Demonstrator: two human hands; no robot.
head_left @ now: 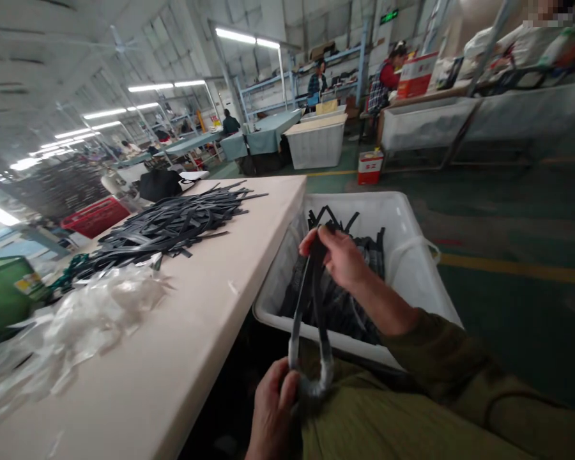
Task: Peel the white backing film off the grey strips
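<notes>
A dark fabric strap [322, 319] hangs in a loop between my two hands, its lower bend looking grey and shiny. Above the white bin, my right hand [341, 257] pinches the strap's upper end. Lower down, near my lap, my left hand [276, 396] is closed on the loop's left side by the bend. Inside the white plastic bin [424, 275] lies a heap of similar dark straps [349, 313]. Motion blurs the loop's lower end a little.
On the pale table [206, 319] at my left lie a pile of dark strips [172, 220], crumpled clear plastic [91, 319] and a green container [9, 294]. A red and white tin [369, 167] stands on the floor. Other people work farther back, near tables and white bins.
</notes>
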